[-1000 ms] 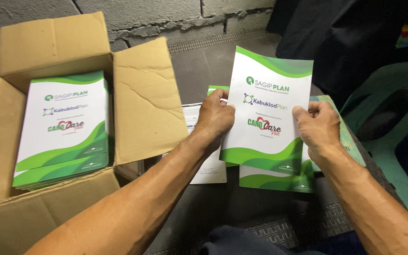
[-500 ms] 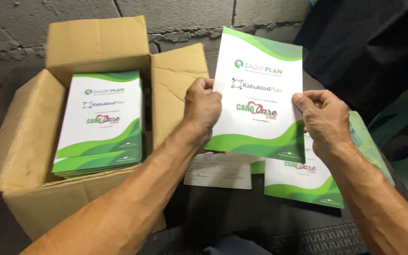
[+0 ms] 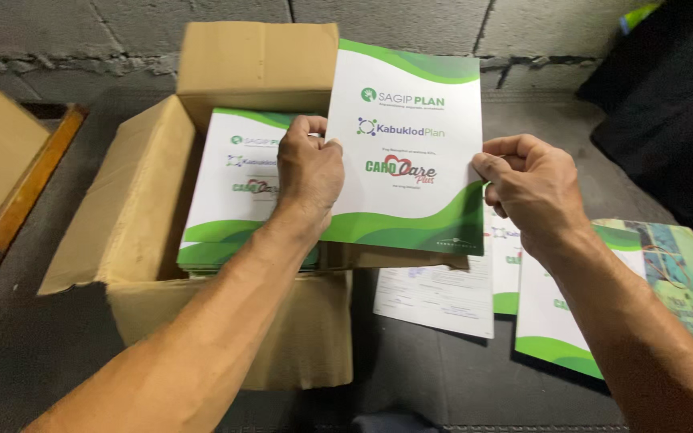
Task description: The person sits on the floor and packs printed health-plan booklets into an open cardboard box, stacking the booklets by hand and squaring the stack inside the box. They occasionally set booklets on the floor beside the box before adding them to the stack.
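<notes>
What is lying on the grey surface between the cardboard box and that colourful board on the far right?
In the head view, a white printed sheet and green-and-white folders lie between the cardboard box and the colourful board.

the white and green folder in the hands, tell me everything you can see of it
The white glossy paper folder with green wavy bands is flat, rectangular and upright, front facing the camera, with logos and print in the middle. The left hand pinches its left edge, the right hand its right edge, above the open brown cardboard box.
</notes>
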